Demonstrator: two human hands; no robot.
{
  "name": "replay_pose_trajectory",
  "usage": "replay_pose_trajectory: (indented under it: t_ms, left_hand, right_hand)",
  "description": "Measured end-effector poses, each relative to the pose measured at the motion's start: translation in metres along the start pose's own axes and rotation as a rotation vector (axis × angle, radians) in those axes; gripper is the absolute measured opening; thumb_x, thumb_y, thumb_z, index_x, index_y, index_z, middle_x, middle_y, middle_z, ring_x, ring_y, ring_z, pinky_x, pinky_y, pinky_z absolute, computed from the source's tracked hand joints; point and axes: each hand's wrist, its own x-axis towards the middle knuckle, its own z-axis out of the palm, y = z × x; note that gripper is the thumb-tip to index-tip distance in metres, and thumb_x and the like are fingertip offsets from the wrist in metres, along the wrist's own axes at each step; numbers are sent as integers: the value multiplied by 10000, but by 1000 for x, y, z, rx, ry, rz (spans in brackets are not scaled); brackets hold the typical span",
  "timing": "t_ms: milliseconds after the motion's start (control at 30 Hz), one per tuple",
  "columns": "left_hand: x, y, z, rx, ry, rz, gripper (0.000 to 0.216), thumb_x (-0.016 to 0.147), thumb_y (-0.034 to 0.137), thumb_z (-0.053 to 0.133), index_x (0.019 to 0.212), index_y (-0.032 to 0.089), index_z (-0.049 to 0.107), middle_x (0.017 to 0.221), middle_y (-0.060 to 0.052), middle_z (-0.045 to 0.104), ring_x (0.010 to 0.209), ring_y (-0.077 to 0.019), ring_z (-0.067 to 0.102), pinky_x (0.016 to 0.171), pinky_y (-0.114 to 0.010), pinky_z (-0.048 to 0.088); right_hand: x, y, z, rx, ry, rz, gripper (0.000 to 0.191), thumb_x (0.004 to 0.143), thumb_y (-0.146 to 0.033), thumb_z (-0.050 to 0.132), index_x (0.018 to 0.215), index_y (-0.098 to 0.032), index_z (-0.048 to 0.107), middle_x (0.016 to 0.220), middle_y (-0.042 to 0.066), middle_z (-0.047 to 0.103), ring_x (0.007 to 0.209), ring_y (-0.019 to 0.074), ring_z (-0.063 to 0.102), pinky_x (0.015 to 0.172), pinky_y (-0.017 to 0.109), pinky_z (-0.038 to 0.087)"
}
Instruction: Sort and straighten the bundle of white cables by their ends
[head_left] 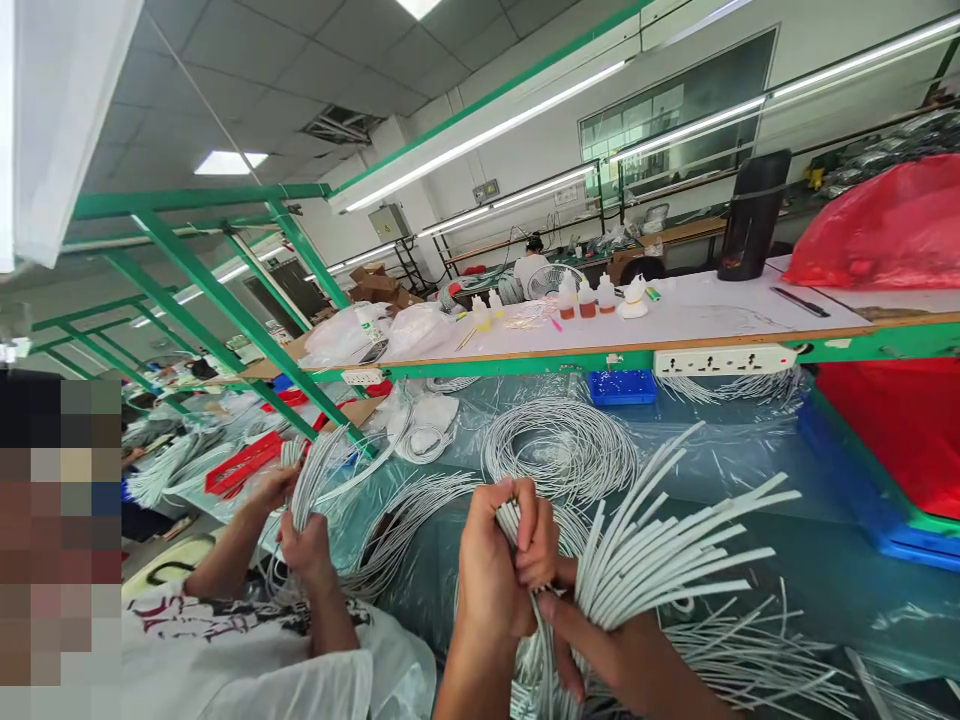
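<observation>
Low at the worktop (832,590): cable bundle (630,580) held two-handed

Left grip (499,560): closed in a fist on the white cables. Forearm rises steeply from below; knuckles high, fingers curled over toward the other side.

Right grip (592,640): closed on the same bundle, just beside and slightly below the left. Forearm slants in from lower right; thumb lies across the front of the cables, pointing up and left. Far fingers partly hidden.

Bundle position: within both grips; free ends fan out up and to the right of them, remainder hangs below.

Surroundings, relative to the grips: large cable coil (600,450) lying beyond; loose cable ends (757,650) spread to the right and low; blue tray (885,540) well apart on the right; squeeze bottles (586,300) on a raised shelf (690,310) farther beyond. To the left, a co-worker (277,660) in white holds another cable bunch (319,475).
</observation>
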Motion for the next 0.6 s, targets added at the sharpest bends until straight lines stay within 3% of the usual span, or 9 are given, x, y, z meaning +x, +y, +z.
replay_pose_trajectory:
  t_ms: [133, 233, 300, 433, 500, 600]
  left_hand:
    - [-1, -1, 1, -28, -6, 28, 392, 801, 391, 530, 493, 193, 391, 402, 71, 221, 355, -52, 123, 327, -174, 146]
    - [-5, -5, 0, 47, 0, 69, 408, 852, 487, 552, 604, 176, 466, 485, 72, 294, 391, -40, 179, 357, -152, 212]
    - [-10, -9, -5, 217, -1, 76, 376, 851, 514, 615, 732, 167, 532, 569, 54, 391, 429, -45, 295, 388, -150, 283]
    - [-22, -17, -15, 527, 21, 3, 360, 908, 512, 580, 782, 182, 513, 609, 39, 424, 465, -77, 382, 356, -161, 282]
    - [-23, -20, -16, 491, 112, 67, 419, 916, 565, 533, 738, 192, 466, 587, 62, 341, 451, -68, 297, 359, -166, 243]
    - [-20, -19, -15, 536, 272, 233, 479, 913, 605, 506, 678, 195, 427, 564, 69, 302, 468, -70, 252, 407, -185, 236]
  right_hand:
    - [-2, 3, 0, -8, -36, 22, 438, 958, -587, 475, 1106, -185, 567, 454, -64, 479, 412, 138, 449, 578, 286, 445]
    - [-3, 1, 1, -64, 8, 34, 458, 953, -616, 452, 831, -191, 574, 435, -59, 430, 416, 130, 437, 565, 272, 440]
    - [-3, 0, 1, -60, 28, 50, 505, 933, -662, 450, 736, -204, 523, 420, -61, 404, 394, 121, 405, 516, 256, 414]
    - [-4, -3, 1, -39, 11, 17, 493, 922, -667, 480, 749, -206, 512, 415, -81, 383, 360, 102, 359, 488, 242, 393]
    - [-4, -4, 3, -45, -16, 0, 469, 951, -627, 461, 797, -194, 554, 430, -76, 403, 375, 104, 381, 496, 239, 389]
    - [-5, -6, 6, -74, 57, 27, 449, 977, -585, 440, 1069, -166, 571, 467, -80, 456, 419, 118, 433, 572, 257, 425]
